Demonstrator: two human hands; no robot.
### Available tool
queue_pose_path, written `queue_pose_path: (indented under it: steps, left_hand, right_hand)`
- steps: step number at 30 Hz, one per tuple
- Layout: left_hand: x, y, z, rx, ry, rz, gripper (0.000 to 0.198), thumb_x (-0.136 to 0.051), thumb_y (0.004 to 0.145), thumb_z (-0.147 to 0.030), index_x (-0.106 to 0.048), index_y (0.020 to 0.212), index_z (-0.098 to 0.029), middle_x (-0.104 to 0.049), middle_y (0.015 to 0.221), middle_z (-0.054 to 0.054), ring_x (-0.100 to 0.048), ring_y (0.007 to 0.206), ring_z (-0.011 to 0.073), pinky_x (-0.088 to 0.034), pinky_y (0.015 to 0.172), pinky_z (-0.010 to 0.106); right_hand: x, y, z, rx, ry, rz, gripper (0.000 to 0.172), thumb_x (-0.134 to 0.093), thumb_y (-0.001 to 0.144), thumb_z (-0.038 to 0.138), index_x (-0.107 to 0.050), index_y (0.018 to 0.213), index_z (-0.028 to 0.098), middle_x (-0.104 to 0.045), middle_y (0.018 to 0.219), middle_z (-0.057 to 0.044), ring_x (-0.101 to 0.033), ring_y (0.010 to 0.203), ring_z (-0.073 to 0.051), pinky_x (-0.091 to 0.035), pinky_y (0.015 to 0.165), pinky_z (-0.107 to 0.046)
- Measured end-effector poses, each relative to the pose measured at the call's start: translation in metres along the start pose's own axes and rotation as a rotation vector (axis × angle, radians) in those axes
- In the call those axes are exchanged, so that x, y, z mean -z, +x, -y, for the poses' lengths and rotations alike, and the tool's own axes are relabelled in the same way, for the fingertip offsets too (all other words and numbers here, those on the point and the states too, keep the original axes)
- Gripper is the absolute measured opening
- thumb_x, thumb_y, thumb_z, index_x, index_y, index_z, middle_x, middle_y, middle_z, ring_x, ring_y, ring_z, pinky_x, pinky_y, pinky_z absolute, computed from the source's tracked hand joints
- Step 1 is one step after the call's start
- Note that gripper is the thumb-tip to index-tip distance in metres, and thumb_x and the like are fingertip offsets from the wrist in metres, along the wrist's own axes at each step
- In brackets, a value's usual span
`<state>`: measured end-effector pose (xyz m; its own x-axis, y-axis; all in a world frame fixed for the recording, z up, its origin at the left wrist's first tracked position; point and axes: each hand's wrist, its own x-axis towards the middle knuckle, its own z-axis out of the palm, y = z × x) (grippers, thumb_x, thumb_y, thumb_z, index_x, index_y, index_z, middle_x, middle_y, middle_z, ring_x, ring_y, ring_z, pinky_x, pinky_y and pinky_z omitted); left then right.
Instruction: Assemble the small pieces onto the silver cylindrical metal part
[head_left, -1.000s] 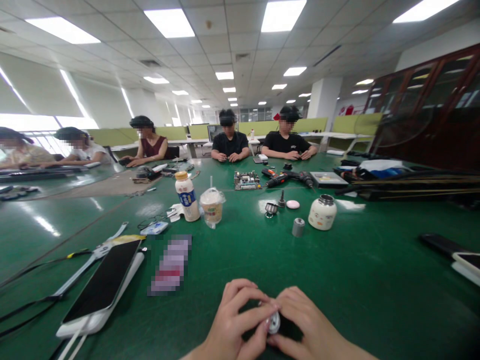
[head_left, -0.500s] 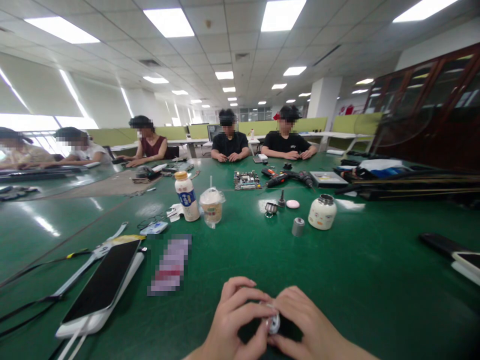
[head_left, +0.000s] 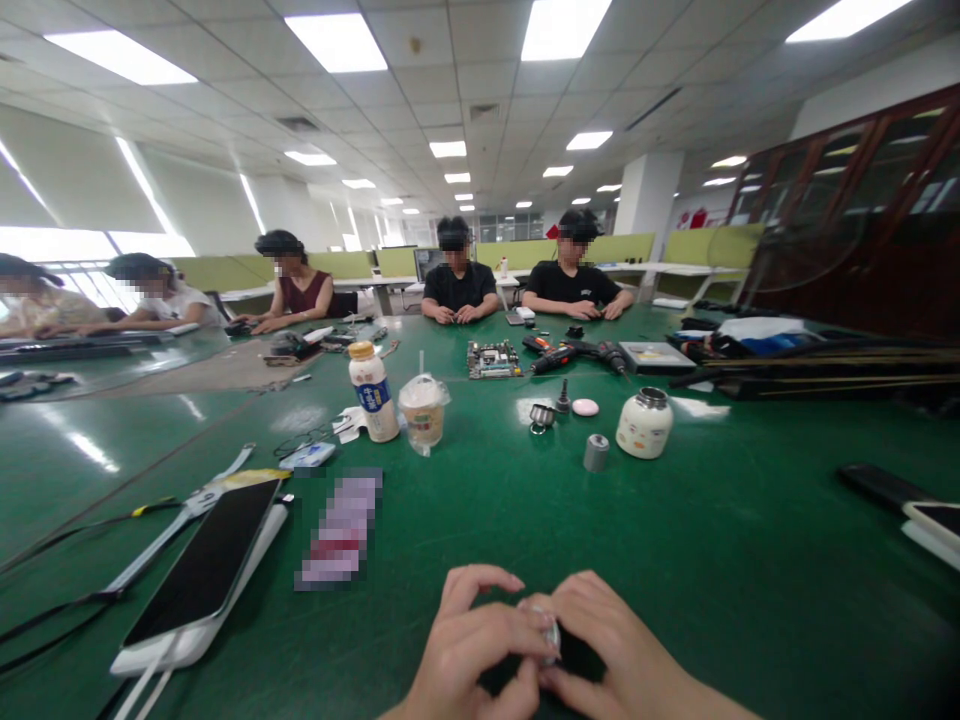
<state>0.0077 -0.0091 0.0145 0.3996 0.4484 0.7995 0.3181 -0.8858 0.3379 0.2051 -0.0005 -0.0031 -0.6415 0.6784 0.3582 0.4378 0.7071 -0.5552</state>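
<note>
Silvery and small, a round part (head_left: 554,637) is pinched between the left hand (head_left: 472,645) and right hand (head_left: 615,635). More of its face has just been covered by left fingers; seemingly it is being turned. Beyond the grip, a grey cylinder (head_left: 597,455) is seen upright.

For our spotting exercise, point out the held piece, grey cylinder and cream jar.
Held piece (head_left: 556,636): head view, exposed edge.
Grey cylinder (head_left: 596,456): head view, middle of its side.
Cream jar (head_left: 643,428): head view, front of body.
</note>
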Motion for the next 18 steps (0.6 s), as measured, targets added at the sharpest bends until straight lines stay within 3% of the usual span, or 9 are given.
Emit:
queue_pose_path:
  steps: [6,10,18]
  left_hand:
    - [0.001,-0.003,-0.005,0.044,0.118,0.022,0.036,-0.057,0.067,0.002,-0.065,0.091,-0.023,-0.078,0.083,-0.003,-0.070,0.084,0.0192,-0.053,0.081,0.035]
    - [0.004,-0.008,-0.007,0.107,0.165,0.100,0.039,-0.058,0.065,0.002,-0.065,0.092,-0.025,-0.077,0.085,-0.006,-0.068,0.089,0.0197,-0.051,0.081,0.035]
    - [0.007,-0.007,-0.013,0.222,0.184,0.140,0.035,-0.059,0.063,0.001,-0.066,0.085,-0.025,-0.074,0.082,-0.003,-0.066,0.085,0.0193,-0.050,0.076,0.032]
  right_hand:
    - [0.001,0.000,0.001,0.004,-0.002,0.006,0.013,-0.061,0.089,0.032,-0.059,0.093,0.020,-0.069,0.093,-0.005,-0.058,0.082,-0.020,-0.042,0.074,-0.033]
    - [0.002,0.003,0.003,0.013,-0.005,0.010,0.012,-0.060,0.090,0.032,-0.059,0.093,0.021,-0.068,0.090,-0.004,-0.058,0.081,-0.019,-0.041,0.073,-0.032]
    - [0.004,0.003,0.005,0.028,-0.006,0.009,0.015,-0.059,0.090,0.035,-0.059,0.094,0.021,-0.069,0.089,-0.004,-0.059,0.079,-0.019,-0.040,0.072,-0.032]
